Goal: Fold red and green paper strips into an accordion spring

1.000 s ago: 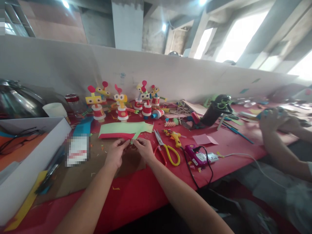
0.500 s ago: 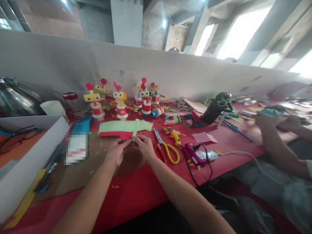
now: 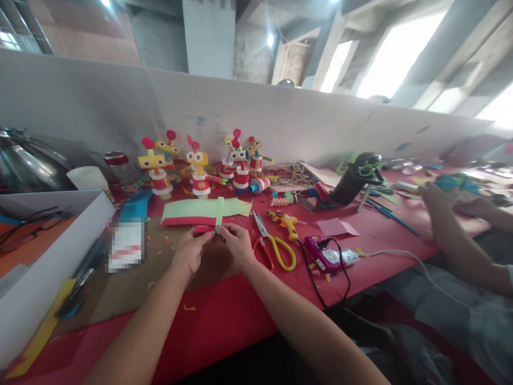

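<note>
My left hand (image 3: 189,249) and my right hand (image 3: 238,244) meet above the brown cardboard, thumbs and fingers pinched. Between them are two narrow paper strips that cross: a light green strip (image 3: 219,210) pointing away from me and a short red strip (image 3: 203,229) pointing left. The left fingers are on the red one, the right fingers at the near end of the green one; the fingertips hide the joint. Behind the hands lies a pale green sheet (image 3: 182,207) with a red band along its near edge. Scissors with yellow handles (image 3: 282,251) lie right of my right hand.
Paper-cup figures (image 3: 200,184) stand along the white partition. To the right are a yellow glue gun (image 3: 289,227), a purple power strip (image 3: 320,251) with cords, and a black holder (image 3: 355,182). A white box (image 3: 52,240) stands left. A co-worker's hands (image 3: 441,200) are far right.
The green strip has shifted slightly left and its far end sits a little lower. My hands have barely moved. The co-worker's hands have shifted, and a blue-green item shows between them.
</note>
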Demonstrator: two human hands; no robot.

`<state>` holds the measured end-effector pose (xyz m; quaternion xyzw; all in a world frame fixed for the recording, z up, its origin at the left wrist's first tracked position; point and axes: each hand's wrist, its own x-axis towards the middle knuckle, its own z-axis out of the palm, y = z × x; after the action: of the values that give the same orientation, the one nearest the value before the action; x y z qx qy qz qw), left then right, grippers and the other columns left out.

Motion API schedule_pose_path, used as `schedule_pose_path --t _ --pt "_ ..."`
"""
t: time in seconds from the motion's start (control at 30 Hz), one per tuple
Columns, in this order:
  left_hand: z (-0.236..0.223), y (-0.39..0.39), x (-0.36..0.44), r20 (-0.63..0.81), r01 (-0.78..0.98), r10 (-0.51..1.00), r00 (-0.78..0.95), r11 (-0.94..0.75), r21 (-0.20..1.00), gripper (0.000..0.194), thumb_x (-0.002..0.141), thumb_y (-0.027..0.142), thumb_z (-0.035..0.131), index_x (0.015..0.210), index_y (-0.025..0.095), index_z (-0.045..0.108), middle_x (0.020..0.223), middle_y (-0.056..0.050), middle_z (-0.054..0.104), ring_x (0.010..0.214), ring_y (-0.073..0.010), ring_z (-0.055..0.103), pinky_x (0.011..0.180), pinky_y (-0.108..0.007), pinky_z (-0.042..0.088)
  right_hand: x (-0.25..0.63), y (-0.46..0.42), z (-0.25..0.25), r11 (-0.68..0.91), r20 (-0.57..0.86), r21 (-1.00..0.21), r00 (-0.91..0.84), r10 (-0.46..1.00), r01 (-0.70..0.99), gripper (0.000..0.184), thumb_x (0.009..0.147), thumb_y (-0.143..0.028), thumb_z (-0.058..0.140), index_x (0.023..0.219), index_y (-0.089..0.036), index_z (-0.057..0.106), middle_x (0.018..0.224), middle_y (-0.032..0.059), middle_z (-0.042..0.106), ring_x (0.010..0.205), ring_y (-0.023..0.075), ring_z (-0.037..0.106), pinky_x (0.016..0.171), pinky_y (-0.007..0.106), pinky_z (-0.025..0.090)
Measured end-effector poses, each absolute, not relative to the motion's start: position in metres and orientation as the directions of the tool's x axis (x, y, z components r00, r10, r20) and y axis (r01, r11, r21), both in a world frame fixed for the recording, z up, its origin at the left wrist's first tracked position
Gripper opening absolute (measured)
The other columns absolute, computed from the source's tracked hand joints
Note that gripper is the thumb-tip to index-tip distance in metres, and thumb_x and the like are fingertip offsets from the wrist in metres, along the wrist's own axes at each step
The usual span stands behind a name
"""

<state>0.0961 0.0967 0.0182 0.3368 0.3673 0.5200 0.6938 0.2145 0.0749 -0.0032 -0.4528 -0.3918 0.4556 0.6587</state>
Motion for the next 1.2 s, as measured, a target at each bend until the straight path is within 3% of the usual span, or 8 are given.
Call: schedule_pose_path --t 0.23,0.37,0.63,0.87,1.0,1.2 --pt "0.023 0.096 0.094 -0.122 -0.478 0.983 0.134 0.172 0.862 0.037 0.048 0.016 0.084 0.076 0.016 0.059 0.067 0.0 0.069 0.066 -0.0148 0.066 0.073 -0.03 0.052 0.212 0.073 0.002 0.212 0.161 -0.951 0.228 0.96 -0.223 0.027 0.068 -0.038 0.072 0.087 -0.019 0.072 0.075 0.0013 0.069 0.069 0.0156 0.06 0.062 0.025 0.046" --pt "0.023 0.097 0.092 -0.098 -0.414 0.983 0.156 0.155 0.897 0.042 0.05 0.021 0.084 0.082 0.018 0.058 0.068 0.001 0.069 0.065 -0.0155 0.066 0.07 -0.03 0.052 0.212 0.072 0.003 0.208 0.151 -0.938 0.215 0.965 -0.276 0.025 0.07 -0.037 0.071 0.087 -0.019 0.072 0.078 0.0013 0.069 0.067 0.0143 0.06 0.063 0.025 0.046" --pt "0.023 0.091 0.094 0.078 -0.181 0.991 0.112 -0.057 0.982 0.032 0.059 0.03 0.08 0.082 0.017 0.063 0.073 -0.002 0.069 0.07 -0.0178 0.066 0.071 -0.031 0.052 0.214 0.073 0.005 0.147 0.047 -0.91 0.255 0.966 -0.387 0.021 0.064 -0.034 0.075 0.074 -0.016 0.071 0.057 -0.0021 0.06 0.052 0.0082 0.048 0.049 0.021 0.035" --pt "0.022 0.097 0.094 -0.084 -0.457 0.973 0.215 0.176 0.872 0.034 0.046 0.02 0.085 0.075 0.015 0.068 0.071 -0.003 0.071 0.073 -0.0203 0.067 0.075 -0.035 0.054 0.217 0.075 0.005 0.115 0.015 -0.875 0.211 0.977 -0.47 0.016 0.062 -0.03 0.076 0.07 -0.017 0.071 0.054 -0.0041 0.057 0.048 0.006 0.044 0.048 0.02 0.032" --pt "0.016 0.1 0.09 -0.175 -0.479 0.963 0.207 0.256 0.839 0.03 0.048 0.015 0.084 0.074 0.014 0.069 0.071 -0.003 0.072 0.07 -0.0166 0.067 0.071 -0.029 0.054 0.216 0.075 0.003 0.101 0.025 -0.88 0.168 0.985 -0.463 0.015 0.064 -0.029 0.076 0.071 -0.017 0.072 0.056 -0.003 0.06 0.049 0.0058 0.046 0.048 0.02 0.032" --pt "0.01 0.103 0.087 -0.183 -0.473 0.951 0.248 0.284 0.834 0.028 0.048 0.011 0.083 0.072 0.014 0.068 0.068 -0.001 0.069 0.068 -0.0144 0.066 0.07 -0.025 0.054 0.215 0.074 0.005 0.085 0.004 -0.878 0.171 0.985 -0.471 0.017 0.061 -0.029 0.078 0.071 -0.016 0.073 0.062 -0.0017 0.064 0.05 0.0058 0.047 0.049 0.02 0.034"
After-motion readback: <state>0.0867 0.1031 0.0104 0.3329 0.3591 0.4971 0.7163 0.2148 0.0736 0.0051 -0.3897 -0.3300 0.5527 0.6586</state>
